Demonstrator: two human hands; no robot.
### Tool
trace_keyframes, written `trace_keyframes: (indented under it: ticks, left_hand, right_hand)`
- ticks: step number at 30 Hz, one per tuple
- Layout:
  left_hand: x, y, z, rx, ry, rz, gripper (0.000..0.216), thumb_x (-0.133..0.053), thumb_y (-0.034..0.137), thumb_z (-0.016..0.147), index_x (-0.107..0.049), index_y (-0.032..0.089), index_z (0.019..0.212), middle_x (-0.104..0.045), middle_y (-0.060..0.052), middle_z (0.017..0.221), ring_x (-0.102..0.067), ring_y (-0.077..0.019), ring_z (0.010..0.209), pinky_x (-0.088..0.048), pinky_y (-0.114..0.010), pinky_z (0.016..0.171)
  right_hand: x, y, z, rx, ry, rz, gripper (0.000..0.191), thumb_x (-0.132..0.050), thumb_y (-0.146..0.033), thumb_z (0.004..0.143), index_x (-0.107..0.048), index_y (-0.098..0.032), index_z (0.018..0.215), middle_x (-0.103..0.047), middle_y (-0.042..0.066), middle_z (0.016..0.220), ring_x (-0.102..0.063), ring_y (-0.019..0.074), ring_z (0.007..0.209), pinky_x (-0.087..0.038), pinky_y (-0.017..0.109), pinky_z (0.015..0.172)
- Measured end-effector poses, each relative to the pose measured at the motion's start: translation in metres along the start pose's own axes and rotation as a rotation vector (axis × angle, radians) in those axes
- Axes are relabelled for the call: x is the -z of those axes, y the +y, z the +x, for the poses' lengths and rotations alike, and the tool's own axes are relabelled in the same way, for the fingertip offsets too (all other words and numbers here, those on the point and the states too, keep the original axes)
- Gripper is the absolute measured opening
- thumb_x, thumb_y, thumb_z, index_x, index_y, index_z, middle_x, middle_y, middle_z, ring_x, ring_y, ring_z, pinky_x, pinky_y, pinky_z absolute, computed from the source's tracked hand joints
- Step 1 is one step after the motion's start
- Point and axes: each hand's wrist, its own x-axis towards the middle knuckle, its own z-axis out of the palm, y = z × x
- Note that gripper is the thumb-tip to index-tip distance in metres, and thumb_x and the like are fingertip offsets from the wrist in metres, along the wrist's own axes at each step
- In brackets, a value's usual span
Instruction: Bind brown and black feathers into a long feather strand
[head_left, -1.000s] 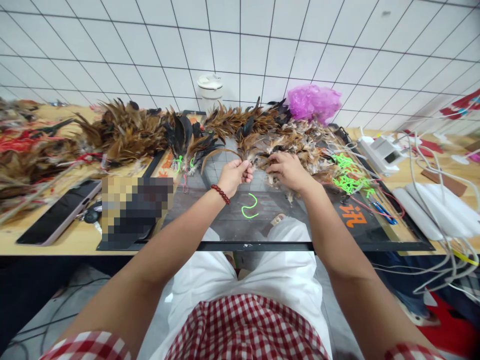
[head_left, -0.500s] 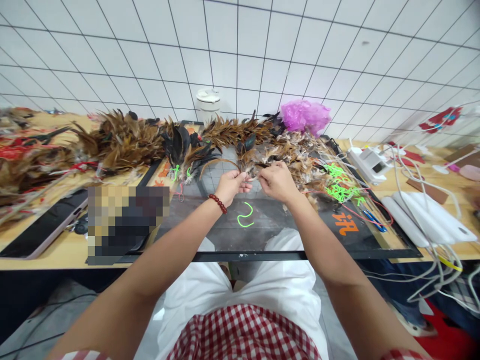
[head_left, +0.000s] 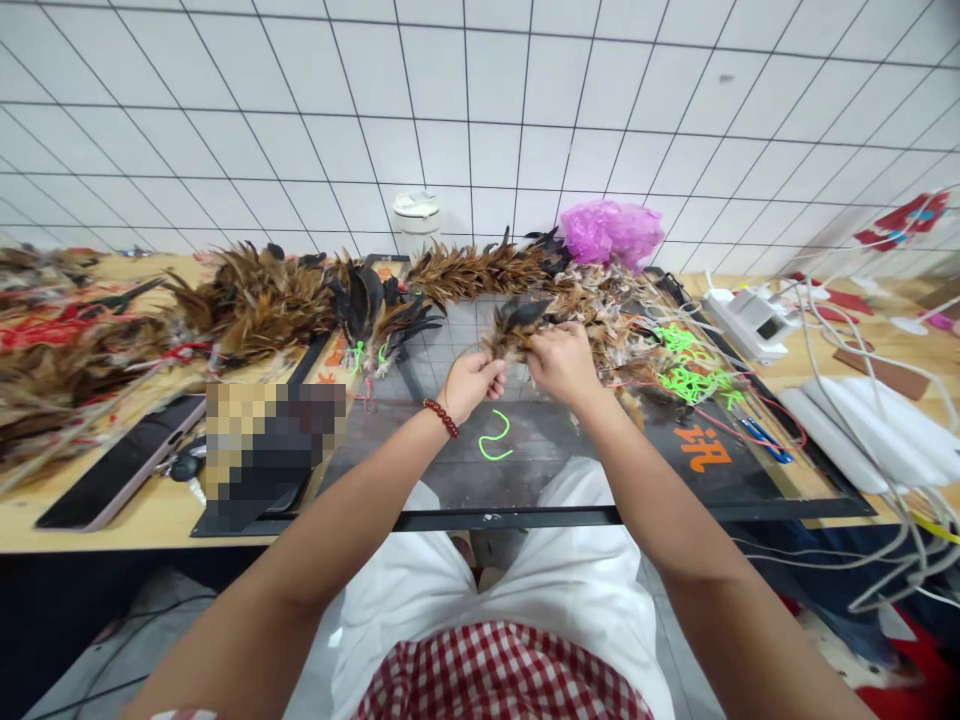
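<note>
My left hand, with a red bead bracelet on its wrist, and my right hand meet over a dark cutting mat. Both are closed on a small bunch of brown and black feathers that fans up and left from my fingers. Just right of my right hand lies a heap of loose brown feathers. A bent neon green tie lies on the mat below my hands. More neon green ties sit tangled to the right.
Tied feather bundles stretch along the back and left of the wooden table. A phone lies at the left, a white cup and pink plastic bag at the back, a power strip and white cables at the right.
My hands have drawn closer together and gathered the feathers into one tight bunch. The long curved feather held in my left hand earlier is now folded into it.
</note>
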Motion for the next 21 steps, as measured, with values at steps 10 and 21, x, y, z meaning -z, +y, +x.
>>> trace_keyframes:
  ticks: [10, 21]
  left_hand:
    - [0.007, 0.009, -0.007, 0.162, -0.247, -0.362, 0.027, -0.079, 0.030, 0.072, -0.060, 0.011, 0.071, -0.059, 0.001, 0.059, -0.055, -0.0065, 0.047, -0.041, -0.016, 0.043]
    - [0.007, 0.009, -0.011, 0.267, -0.374, -0.331, 0.023, -0.076, 0.026, 0.077, -0.061, 0.010, 0.069, -0.062, -0.002, 0.059, -0.056, -0.0069, 0.045, -0.043, -0.016, 0.042]
  right_hand:
    - [0.003, 0.003, 0.007, -0.205, -0.280, 1.198, 0.028, -0.064, -0.045, 0.081, -0.068, -0.017, 0.084, -0.069, 0.004, 0.083, -0.058, 0.0149, 0.074, -0.042, 0.027, 0.067]
    - [-0.007, -0.005, 0.001, -0.321, -0.509, 1.669, 0.044, -0.085, -0.049, 0.058, -0.064, -0.012, 0.066, -0.063, 0.002, 0.060, -0.041, 0.0048, 0.049, -0.023, 0.020, 0.045]
